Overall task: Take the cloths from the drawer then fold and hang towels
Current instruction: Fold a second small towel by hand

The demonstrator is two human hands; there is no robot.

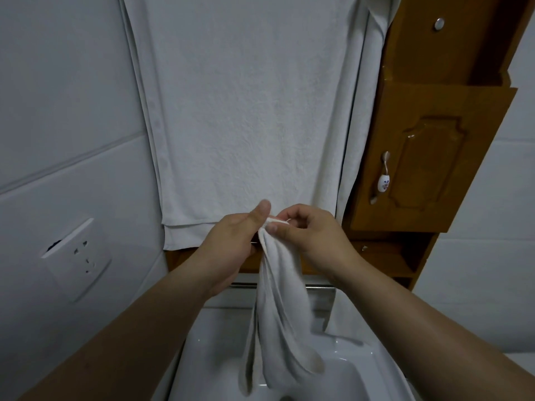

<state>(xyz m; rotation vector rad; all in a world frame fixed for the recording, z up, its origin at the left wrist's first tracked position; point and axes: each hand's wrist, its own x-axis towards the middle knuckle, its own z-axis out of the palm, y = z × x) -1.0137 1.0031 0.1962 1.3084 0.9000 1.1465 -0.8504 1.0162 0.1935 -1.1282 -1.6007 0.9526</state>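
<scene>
Cloth, small and white, hangs bunched from both hands above the white sink. Left hand and right hand meet at its top edge, thumb and fingers closed in a pinch on the fabric. Behind them a large white towel hangs flat against the wall, reaching down to the hands. Right of it stands a wooden cabinet; a wall socket sits at left.

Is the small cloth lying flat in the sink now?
No, the small cloth hangs down above the sink, pinched at its top between the left hand and the right hand.
</scene>
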